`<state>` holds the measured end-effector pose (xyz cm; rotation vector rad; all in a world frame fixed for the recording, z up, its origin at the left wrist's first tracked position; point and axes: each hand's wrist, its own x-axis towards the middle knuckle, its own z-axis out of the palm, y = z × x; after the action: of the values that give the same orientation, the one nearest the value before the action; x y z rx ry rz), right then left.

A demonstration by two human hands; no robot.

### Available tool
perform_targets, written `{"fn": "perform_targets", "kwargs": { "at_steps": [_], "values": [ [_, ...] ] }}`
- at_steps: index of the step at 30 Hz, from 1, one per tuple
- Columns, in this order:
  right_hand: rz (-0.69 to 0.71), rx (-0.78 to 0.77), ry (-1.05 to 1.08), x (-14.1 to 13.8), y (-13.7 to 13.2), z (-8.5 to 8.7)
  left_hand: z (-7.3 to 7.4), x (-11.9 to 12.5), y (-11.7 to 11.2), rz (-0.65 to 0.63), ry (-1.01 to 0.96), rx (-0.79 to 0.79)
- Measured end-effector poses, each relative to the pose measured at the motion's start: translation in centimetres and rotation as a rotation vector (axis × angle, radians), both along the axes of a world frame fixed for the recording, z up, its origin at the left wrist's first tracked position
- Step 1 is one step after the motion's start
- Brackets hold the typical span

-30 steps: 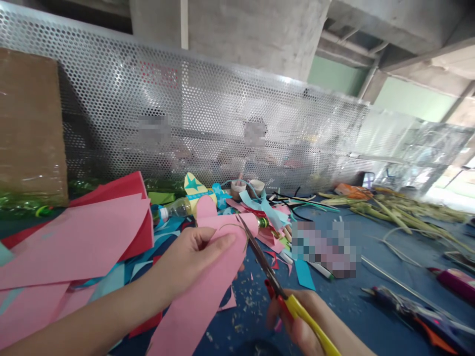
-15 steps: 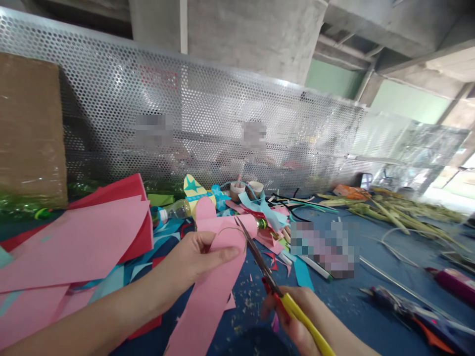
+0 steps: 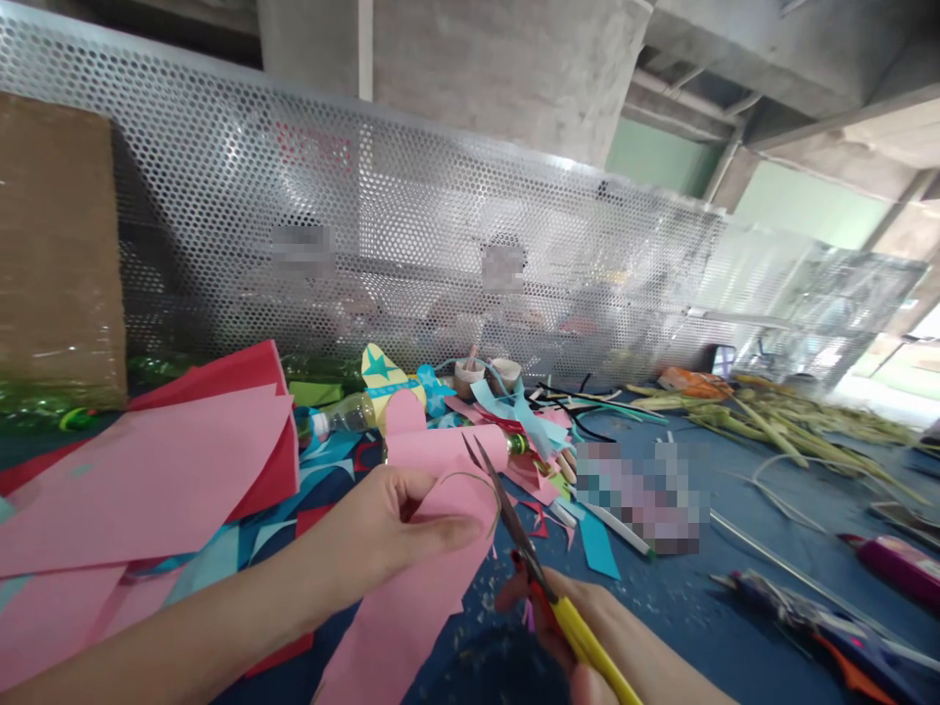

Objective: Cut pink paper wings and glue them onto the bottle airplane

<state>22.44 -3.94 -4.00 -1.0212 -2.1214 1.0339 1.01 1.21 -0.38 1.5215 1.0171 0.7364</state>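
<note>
My left hand (image 3: 389, 524) pinches a long strip of pink paper (image 3: 411, 607) near its rounded top, thumb on the front. My right hand (image 3: 587, 627) grips yellow-handled scissors (image 3: 529, 558). Their blades are slightly apart and meet the right edge of the pink strip just above my left thumb. A curved line is drawn on the paper where the blades meet it. Both hands are held above a blue table (image 3: 682, 607).
Large pink and red paper sheets (image 3: 147, 470) lie at the left. A plastic bottle plane with yellow tail (image 3: 374, 392), tape rolls (image 3: 485, 372) and paper scraps sit ahead. Green plant stalks (image 3: 793, 421) spread at the right. A perforated metal screen (image 3: 441, 245) stands behind, with people beyond it.
The scissors have worked a little further round the curved top of the pink strip, and the blades have opened slightly. My left hand has turned the paper and both hands have dropped a bit lower.
</note>
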Motion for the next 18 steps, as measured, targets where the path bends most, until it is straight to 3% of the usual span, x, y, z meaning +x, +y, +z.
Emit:
{"fn": "perform_targets", "kwargs": {
  "at_steps": [9, 18],
  "values": [
    [-0.011, -0.058, 0.000, -0.1, -0.5, 0.7, 0.1, -0.1, 0.0, -0.058, 0.065, 0.048],
    [-0.028, -0.102, 0.023, -0.3, -1.0, 0.4, -0.3, 0.0, 0.3, -0.063, 0.061, 0.023]
  ]
}}
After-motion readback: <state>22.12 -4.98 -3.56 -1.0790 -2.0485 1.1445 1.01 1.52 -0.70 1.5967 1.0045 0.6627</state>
